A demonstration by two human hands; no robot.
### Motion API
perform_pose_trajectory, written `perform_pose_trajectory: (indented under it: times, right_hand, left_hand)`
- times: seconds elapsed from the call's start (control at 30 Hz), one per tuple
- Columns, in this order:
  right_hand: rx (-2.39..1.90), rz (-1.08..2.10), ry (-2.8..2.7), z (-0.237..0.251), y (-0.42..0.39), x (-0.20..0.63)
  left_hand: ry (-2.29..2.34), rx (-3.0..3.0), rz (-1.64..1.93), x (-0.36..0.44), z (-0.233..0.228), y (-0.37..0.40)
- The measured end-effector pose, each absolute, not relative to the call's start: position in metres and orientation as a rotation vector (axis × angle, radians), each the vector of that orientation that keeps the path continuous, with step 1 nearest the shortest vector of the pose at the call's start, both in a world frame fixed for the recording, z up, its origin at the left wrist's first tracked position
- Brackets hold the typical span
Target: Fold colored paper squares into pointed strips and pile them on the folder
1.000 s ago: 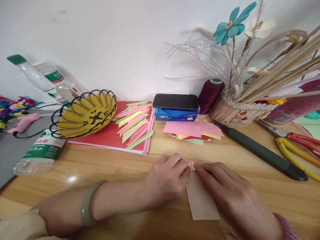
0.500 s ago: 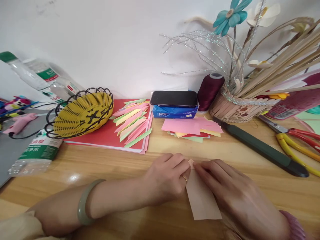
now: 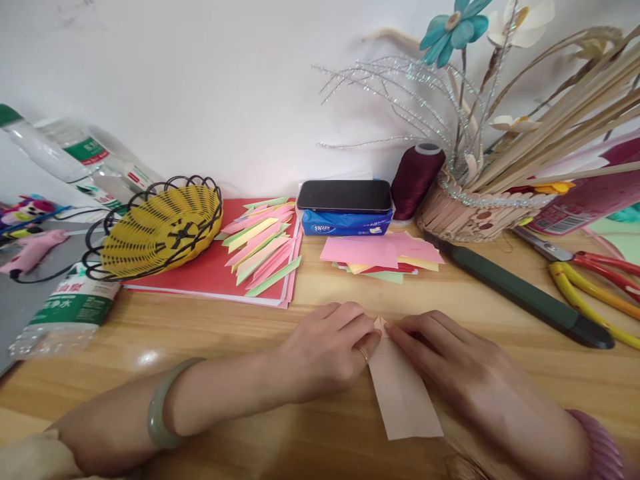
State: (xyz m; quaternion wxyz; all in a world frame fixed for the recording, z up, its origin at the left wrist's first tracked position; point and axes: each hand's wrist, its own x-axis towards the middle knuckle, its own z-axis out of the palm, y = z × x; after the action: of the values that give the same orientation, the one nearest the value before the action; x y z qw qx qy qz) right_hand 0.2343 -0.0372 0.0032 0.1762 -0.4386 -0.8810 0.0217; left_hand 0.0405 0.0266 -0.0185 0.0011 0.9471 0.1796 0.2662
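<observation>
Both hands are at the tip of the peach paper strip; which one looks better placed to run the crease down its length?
Probably the right hand: it lies along the peach paper strip, fingers over its right edge. The left hand only pinches the tip.

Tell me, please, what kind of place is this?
Probably a home craft desk for paper folding. Both hands, left hand and right hand, press a folded paper strip on the wooden table. Stacked coloured paper sheets, scissors and a thread spool lie nearby.
</observation>
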Motion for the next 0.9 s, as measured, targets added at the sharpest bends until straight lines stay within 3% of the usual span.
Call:
perform_pose_trajectory:
  times: [0.53,0.9]
  right_hand:
    - [-1.184,0.093,-2.506,0.0045,-0.0355,0.2356]
    - [-1.196,-0.088,-2.561,0.0069,-0.0377,0.2357]
  left_hand:
    - [0.525,3.008,0.907,0.0421,-0.0187,0.0305]
    - [0.482,3.038,1.003,0.0405,-0.0122,0.0291]
